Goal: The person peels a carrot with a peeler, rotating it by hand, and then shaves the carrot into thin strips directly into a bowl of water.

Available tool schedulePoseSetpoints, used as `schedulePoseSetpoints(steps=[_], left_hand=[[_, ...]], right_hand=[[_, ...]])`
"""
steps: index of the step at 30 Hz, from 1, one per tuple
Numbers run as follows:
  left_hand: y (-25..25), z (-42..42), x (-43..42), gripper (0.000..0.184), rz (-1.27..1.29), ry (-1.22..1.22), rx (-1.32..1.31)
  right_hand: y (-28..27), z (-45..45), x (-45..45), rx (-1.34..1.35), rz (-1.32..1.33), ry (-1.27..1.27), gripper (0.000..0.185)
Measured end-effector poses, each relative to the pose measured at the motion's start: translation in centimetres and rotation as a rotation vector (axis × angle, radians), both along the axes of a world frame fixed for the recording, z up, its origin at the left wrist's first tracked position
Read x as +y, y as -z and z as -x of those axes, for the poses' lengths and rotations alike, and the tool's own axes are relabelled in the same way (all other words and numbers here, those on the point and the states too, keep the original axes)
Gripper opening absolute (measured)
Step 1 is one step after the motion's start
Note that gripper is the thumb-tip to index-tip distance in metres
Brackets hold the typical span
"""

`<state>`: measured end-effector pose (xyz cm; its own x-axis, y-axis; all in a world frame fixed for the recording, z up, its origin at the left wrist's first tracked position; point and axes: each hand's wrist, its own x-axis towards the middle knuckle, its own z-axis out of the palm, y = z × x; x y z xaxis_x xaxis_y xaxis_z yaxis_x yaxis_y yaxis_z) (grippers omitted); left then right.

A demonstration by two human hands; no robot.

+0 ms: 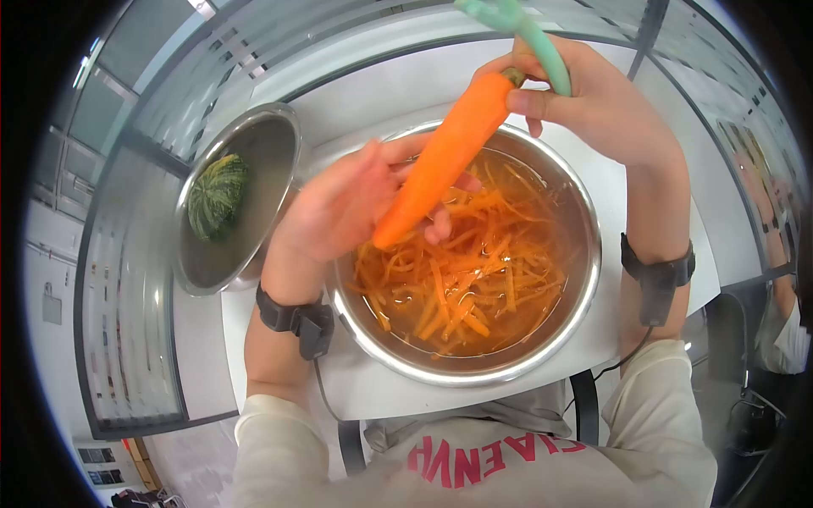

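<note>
A whole orange carrot (449, 157) is held slanting above a large steel bowl (590, 279). Water and many orange strips (474, 279) fill that bowl's bottom. My left hand (364, 199) lies behind the carrot's lower part, palm up, with its fingers apart; whether it bears any of the carrot's weight is unclear. Near the stem end, my right hand (559, 93) grips the carrot's top and also holds a pale green peeler (544, 49), whose far end is blurred at the top edge.
On the left, a second steel bowl (292, 140) stands tilted with a green striped squash (218, 196) inside. Both bowls are on a white table (373, 398) bordered by glass partitions. Another person's arm (775, 229) shows at the far right. Cables hang from both my wristbands.
</note>
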<state>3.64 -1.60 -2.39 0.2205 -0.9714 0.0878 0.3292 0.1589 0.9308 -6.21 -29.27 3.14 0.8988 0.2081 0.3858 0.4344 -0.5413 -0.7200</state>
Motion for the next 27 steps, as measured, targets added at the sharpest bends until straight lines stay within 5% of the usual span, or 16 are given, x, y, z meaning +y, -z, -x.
schedulePoseSetpoints(steps=[5, 9, 15, 27], left_hand=[[0.6, 1.3, -0.4, 0.065, -0.172, -0.125, -0.106], [0.4, 1.2, -0.7, 0.049, 0.051, -0.334, 0.0], [-0.8, 0.9, 0.2, 0.054, 0.354, -0.427, 0.12], [-2.1, 1.8, 1.3, 0.046, 0.387, -0.638, -0.061]], right_hand=[[0.8, -0.1, 3.7, -0.021, -0.133, -0.06, 0.021], [-0.7, 0.6, 5.2, -0.047, -0.025, 0.317, 0.022], [-2.2, 3.9, 7.3, -0.109, -0.18, 0.225, 0.034], [-1.5, 5.0, 9.5, -0.374, 0.063, 0.181, 0.028]])
